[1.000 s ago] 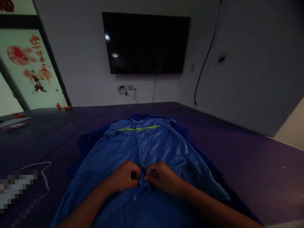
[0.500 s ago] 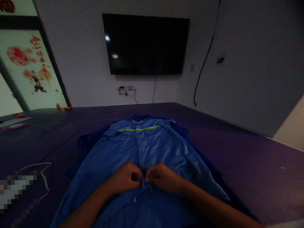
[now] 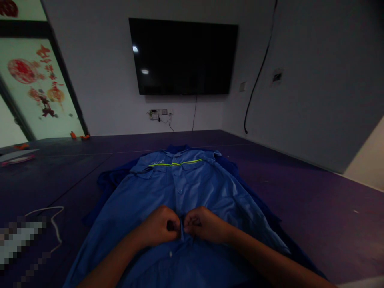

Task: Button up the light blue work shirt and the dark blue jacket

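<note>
A blue work shirt (image 3: 144,196) with a yellow-green stripe across the chest lies spread out, its collar away from me. Both my hands are at its front opening, low on the button line. My left hand (image 3: 163,226) pinches the left edge of the placket. Close beside it, my right hand (image 3: 205,225) has its fingers closed on the right edge of the shirt front. Any button between the fingertips is hidden. One button (image 3: 179,191) shows above my hands, and a pale one (image 3: 171,254) shows below.
The shirt lies on a purple mat floor (image 3: 300,192). To the left are a white cord (image 3: 57,228), a pixelated object (image 3: 21,242) and a flat pink-edged item (image 3: 18,158). A television (image 3: 186,56) hangs on the far wall, with a black cable (image 3: 258,80) to its right.
Both hands stay pinched at the placket in nearly the same place. The view has shifted very slightly; the shirt has not visibly moved.
</note>
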`<move>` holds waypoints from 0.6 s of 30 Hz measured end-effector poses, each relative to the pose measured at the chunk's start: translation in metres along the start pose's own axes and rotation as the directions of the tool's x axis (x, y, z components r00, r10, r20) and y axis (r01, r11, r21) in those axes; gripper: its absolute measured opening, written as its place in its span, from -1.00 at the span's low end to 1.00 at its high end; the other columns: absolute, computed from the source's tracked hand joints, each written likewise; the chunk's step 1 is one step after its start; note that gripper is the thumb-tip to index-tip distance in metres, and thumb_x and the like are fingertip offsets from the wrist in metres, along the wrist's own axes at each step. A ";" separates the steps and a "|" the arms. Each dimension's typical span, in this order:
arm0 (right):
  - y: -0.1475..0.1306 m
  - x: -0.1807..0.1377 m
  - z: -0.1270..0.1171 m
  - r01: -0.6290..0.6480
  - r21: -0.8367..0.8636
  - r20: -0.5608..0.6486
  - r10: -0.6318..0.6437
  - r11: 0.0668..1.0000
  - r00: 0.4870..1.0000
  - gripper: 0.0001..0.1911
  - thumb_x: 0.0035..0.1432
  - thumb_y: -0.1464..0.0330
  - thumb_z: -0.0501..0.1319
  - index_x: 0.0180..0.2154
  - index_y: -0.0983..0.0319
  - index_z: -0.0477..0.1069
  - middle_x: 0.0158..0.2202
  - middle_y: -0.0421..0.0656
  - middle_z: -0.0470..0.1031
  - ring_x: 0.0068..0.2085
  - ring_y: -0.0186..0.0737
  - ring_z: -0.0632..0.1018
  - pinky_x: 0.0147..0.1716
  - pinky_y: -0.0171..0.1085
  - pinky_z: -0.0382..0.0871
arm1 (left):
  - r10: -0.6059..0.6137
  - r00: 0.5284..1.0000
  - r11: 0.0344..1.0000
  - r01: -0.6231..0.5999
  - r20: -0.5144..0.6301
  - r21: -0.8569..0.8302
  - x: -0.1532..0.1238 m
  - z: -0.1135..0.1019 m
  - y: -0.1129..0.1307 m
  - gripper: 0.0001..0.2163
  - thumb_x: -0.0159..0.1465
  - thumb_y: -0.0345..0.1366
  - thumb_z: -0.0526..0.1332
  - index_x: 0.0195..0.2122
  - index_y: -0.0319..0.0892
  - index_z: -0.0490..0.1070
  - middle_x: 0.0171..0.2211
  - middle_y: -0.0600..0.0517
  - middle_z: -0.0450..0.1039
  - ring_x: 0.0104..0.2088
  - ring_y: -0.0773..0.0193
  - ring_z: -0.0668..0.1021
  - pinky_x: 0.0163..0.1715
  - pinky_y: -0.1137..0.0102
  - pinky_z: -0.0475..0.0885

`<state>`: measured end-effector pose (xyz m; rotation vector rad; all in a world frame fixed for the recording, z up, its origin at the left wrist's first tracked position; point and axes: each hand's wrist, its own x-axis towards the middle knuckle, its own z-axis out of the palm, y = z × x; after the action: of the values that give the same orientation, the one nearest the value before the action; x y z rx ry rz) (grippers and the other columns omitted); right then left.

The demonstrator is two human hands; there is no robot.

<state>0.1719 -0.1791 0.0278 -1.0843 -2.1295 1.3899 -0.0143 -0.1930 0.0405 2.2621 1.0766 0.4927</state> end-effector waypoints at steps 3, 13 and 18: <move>0.002 0.001 0.001 -0.004 0.012 -0.004 0.004 1.000 1.000 -0.94 -0.04 0.42 0.17 -0.47 0.31 0.35 -0.62 -0.28 0.35 -0.65 -0.50 0.31 -0.69 -0.51 0.12 | 0.007 1.000 1.000 -0.007 0.018 0.006 0.000 -0.001 0.000 -0.91 -0.07 -0.48 0.12 -0.59 -0.27 0.42 -0.61 0.11 0.36 -0.56 0.44 0.37 -0.54 0.57 0.19; 0.001 0.002 0.002 0.000 0.005 -0.034 0.000 1.000 0.999 -0.95 -0.10 0.45 0.20 -0.51 0.30 0.33 -0.64 -0.29 0.34 -0.60 -0.48 0.35 -0.61 -0.49 0.19 | 0.049 0.997 0.979 -0.037 -0.056 0.201 -0.001 0.001 0.002 -0.93 -0.05 -0.45 0.14 -0.56 -0.23 0.41 -0.57 0.09 0.39 -0.51 0.41 0.37 -0.50 0.53 0.15; 0.002 0.002 0.001 0.011 0.039 -0.008 -0.011 0.999 1.000 -0.94 -0.11 0.45 0.19 -0.53 0.30 0.30 -0.64 -0.29 0.34 -0.60 -0.47 0.36 -0.62 -0.49 0.19 | 0.063 0.994 0.983 -0.046 -0.091 0.178 -0.002 0.001 0.004 -0.88 -0.07 -0.43 0.16 -0.46 -0.20 0.37 -0.48 0.10 0.38 -0.47 0.39 0.37 -0.50 0.52 0.16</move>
<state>0.1710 -0.1774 0.0253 -1.0600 -2.0912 1.4141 -0.0124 -0.1966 0.0422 2.4489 1.1488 0.5540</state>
